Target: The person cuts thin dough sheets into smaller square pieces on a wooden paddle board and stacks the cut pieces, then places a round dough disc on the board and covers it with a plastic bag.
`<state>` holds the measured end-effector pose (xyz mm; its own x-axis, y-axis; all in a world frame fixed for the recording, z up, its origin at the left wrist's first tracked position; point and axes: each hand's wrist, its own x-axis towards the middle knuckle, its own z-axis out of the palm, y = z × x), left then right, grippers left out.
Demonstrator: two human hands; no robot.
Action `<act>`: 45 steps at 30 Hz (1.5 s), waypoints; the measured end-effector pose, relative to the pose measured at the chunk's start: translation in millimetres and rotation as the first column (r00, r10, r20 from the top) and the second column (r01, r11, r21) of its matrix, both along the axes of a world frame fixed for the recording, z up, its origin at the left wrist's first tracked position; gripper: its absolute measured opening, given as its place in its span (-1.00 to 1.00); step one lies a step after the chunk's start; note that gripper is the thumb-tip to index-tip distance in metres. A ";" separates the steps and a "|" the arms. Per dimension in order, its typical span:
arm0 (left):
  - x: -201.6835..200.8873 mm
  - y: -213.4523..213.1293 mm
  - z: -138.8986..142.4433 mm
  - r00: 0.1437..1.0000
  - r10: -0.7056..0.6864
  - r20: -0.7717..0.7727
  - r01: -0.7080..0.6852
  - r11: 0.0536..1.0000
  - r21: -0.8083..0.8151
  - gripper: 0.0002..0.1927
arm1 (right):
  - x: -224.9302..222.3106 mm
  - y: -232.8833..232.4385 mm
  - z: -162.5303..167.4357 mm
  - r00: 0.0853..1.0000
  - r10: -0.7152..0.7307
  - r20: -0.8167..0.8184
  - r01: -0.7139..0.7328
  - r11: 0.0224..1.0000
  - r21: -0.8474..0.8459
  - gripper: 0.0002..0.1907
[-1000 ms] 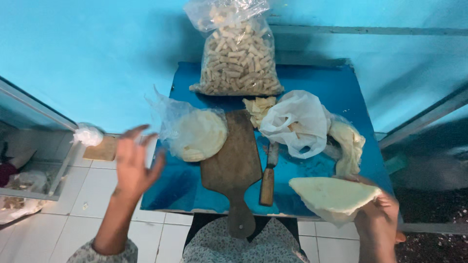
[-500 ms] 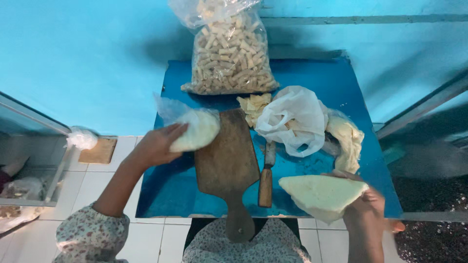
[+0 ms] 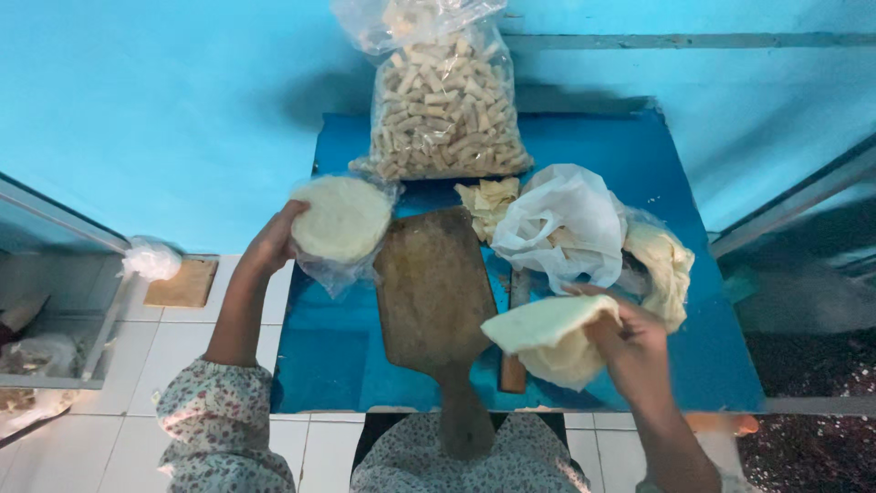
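My left hand (image 3: pixel 272 243) grips the left edge of a clear plastic bag holding a stack of round white flatbreads (image 3: pixel 341 219), lifted over the left part of the blue table (image 3: pixel 319 356). My right hand (image 3: pixel 628 336) holds a folded pale flatbread sheet (image 3: pixel 547 338) above the table's front, just right of the wooden paddle board (image 3: pixel 429 292). A knife with a wooden handle (image 3: pixel 515 367) lies beside the board, mostly hidden under the sheet.
A big clear bag of small tube-shaped snacks (image 3: pixel 447 100) leans on the turquoise wall at the back. A crumpled white plastic bag (image 3: pixel 561 224) and more pale sheets (image 3: pixel 662 265) lie at the right. White tiled floor and a glass case (image 3: pixel 46 301) are at left.
My left hand has taken hold of the bag of round flatbreads and lifted it. My right hand has carried the folded sheet leftward, toward the board.
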<state>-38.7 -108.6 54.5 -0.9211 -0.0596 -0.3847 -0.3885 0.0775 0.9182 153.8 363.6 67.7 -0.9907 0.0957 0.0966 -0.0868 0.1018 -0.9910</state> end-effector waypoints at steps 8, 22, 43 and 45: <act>49.6 58.7 19.5 0.543 -0.346 -0.765 -0.267 0.793 -0.548 -0.47 | -73.9 -67.0 45.5 0.956 0.287 -0.054 -0.271 0.941 0.200 -0.65; 68.0 119.5 -52.8 0.884 -0.361 -0.297 0.467 0.676 0.570 -0.51 | -87.7 -105.6 24.8 0.906 0.320 -0.277 -0.261 0.938 0.229 -0.54; 42.7 84.5 -40.5 0.963 -0.015 -0.269 0.174 0.796 0.579 -0.55 | -78.6 -112.1 -29.1 0.783 0.471 -0.407 -0.359 0.876 0.322 -0.88; 39.0 82.2 -46.6 0.972 -0.011 -0.235 0.150 0.799 0.582 -0.57 | -77.6 -115.2 -26.4 0.681 0.551 -0.482 -0.312 0.814 0.490 -0.84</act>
<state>0.3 -26.4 7.9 -0.9740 0.1934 -0.1175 -0.1991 -0.4856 0.8512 76.2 248.5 41.3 -0.6408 -0.4857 0.5945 -0.7471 0.2166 -0.6284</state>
